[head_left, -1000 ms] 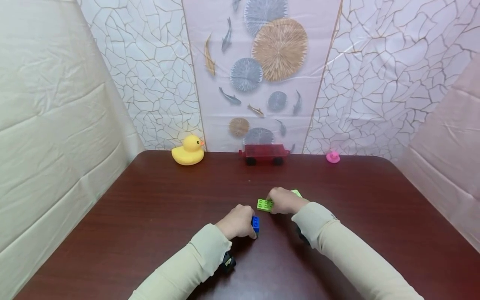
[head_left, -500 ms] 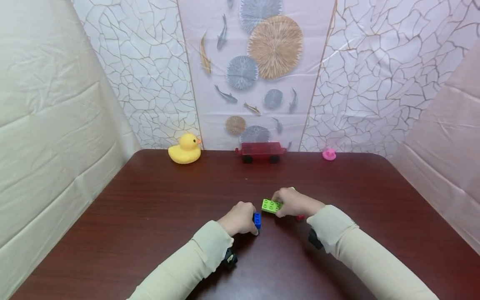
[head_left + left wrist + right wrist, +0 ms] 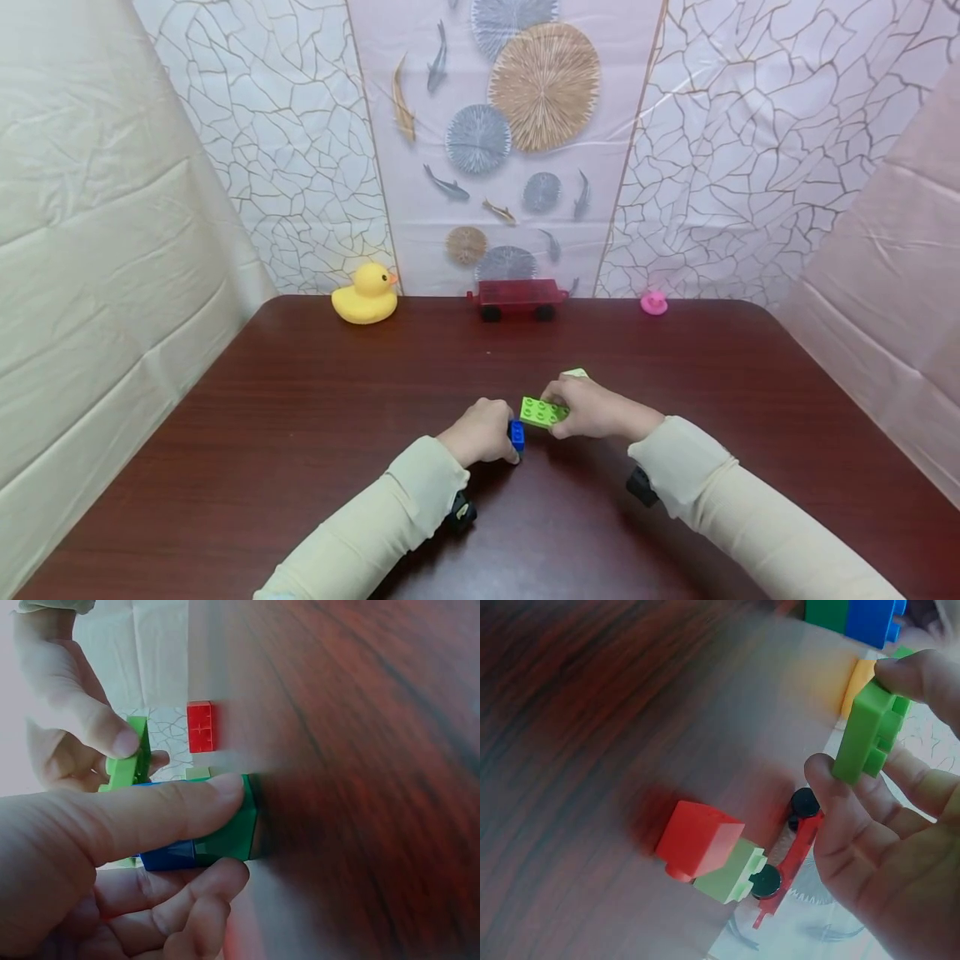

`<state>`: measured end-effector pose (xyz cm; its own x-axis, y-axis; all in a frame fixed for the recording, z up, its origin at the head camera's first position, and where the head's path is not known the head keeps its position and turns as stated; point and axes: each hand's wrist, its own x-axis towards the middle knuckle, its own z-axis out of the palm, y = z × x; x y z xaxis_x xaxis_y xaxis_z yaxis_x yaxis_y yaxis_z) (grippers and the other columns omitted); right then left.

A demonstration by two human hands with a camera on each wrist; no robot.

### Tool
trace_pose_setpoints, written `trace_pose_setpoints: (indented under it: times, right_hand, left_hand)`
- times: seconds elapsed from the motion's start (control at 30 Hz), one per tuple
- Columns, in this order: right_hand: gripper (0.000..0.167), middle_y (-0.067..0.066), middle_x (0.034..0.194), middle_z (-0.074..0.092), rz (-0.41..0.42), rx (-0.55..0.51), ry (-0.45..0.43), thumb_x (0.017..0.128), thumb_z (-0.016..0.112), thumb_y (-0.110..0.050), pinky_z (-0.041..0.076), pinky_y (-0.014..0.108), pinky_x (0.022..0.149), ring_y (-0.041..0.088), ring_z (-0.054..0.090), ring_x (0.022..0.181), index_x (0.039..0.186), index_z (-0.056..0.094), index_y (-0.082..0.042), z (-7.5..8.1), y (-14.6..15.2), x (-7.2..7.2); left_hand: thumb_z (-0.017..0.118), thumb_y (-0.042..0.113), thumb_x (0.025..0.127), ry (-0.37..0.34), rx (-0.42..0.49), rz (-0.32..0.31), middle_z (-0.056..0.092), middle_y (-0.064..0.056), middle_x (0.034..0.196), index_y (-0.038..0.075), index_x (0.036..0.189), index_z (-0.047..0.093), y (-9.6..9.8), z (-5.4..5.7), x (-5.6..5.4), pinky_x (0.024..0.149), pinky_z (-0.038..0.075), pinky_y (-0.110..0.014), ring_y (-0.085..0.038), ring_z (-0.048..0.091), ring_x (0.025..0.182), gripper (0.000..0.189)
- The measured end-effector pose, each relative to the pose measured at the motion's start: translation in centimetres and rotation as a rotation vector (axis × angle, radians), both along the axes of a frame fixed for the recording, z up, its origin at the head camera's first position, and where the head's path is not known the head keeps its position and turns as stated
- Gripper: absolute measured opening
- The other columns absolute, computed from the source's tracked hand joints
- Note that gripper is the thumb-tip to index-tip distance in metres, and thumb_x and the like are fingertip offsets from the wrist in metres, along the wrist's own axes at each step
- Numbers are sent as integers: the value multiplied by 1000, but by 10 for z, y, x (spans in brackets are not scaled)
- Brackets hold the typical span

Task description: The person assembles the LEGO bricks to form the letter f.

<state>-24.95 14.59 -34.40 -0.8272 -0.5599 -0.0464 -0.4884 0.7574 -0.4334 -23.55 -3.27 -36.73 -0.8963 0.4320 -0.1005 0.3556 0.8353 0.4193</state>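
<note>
My left hand pinches an upright stack between thumb and fingers. A blue brick forms its top and a dark green brick its base, close to the tabletop. From the right, my right hand grips a lime green building brick by its long sides, studs up. That brick is off the table, its free left end right by the top of the blue brick. Beyond my right hand lie a red brick and a pale green brick; the red one is hidden in the head view.
Along the far edge of the brown table stand a yellow rubber duck, a red toy wagon with black wheels and a small pink duck. Cloth curtains rise behind and on both sides.
My right hand has drawn the lime green brick to the right. My left hand has shifted slightly right with the stack, and blue and lime bricks now stand closer. The head view has shifted a little.
</note>
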Motion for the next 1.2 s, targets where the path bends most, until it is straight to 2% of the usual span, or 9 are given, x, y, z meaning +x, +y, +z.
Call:
trace_pose_setpoints:
  times: [0.17,0.27,0.57,0.8,1.0,1.2]
  right_hand:
    - [30,-2,79,51,29,-2,-4,68,70,-13,40,28,64,13,43,71,94,59,-2,5,-2,6]
    - [28,-4,76,50,50,1,6,68,70,-14,38,27,62,13,42,71,92,59,-4,7,-5,10]
    - [25,-3,78,47,102,24,28,68,69,-15,37,26,62,12,42,70,89,59,-5,11,-14,14]
    - [27,-3,80,49,109,51,4,68,69,-15,38,28,64,12,43,70,90,59,-5,10,-18,13]
    - [23,-7,73,53,143,59,-33,68,69,-12,38,26,60,10,44,65,88,60,-7,9,-21,11]
    - [23,-9,73,56,142,67,-39,69,70,-13,40,25,61,9,47,66,90,62,-9,13,-23,10]
  left_hand:
    - [81,20,58,9,21,-6,51,4,57,11,65,58,-1,1,-1,50,40,-21,-10,48,53,26]
    - [81,20,57,0,30,2,51,4,56,11,64,57,-1,1,-1,49,40,-21,-10,48,51,26]
    - [83,20,54,-6,35,9,51,3,60,10,71,59,-2,1,-2,51,41,-22,-11,48,54,30]
    - [83,21,54,-43,52,22,51,2,62,9,71,56,-4,1,-2,52,40,-24,-12,47,55,34]
    - [83,21,54,-58,63,16,52,3,62,10,70,56,-4,-2,-4,53,40,-24,-11,47,55,33]
    - [83,22,54,-58,65,4,51,3,65,7,79,58,-4,-1,-4,55,41,-23,-11,48,58,38]
